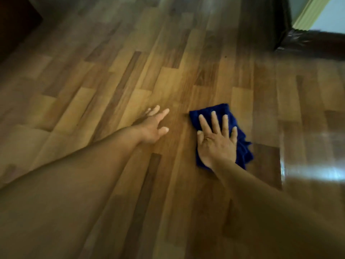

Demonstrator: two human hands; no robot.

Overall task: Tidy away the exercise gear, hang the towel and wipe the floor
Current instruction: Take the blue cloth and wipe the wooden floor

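We count: hands 2, left hand [153,130] and right hand [214,141] | blue cloth [242,148] 1 | wooden floor [112,81] 1 | dark furniture piece [308,42] 1

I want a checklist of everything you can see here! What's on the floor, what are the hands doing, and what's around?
Surface: wooden plank floor, glossy, with a light glare at the right edge.
Job's things: blue cloth lies bunched flat on the floor; no exercise gear or hanging towel seen.
Clutter: one tiny dark speck on the floor beyond the cloth.
Hands: right hand presses flat on the cloth, fingers spread. Left hand is open with fingers spread, on or just above the floor; contact cannot be told.
Cables: nothing seen.
Surroundings: dark wooden furniture at top right, pale wall behind it, dark shape at top left.
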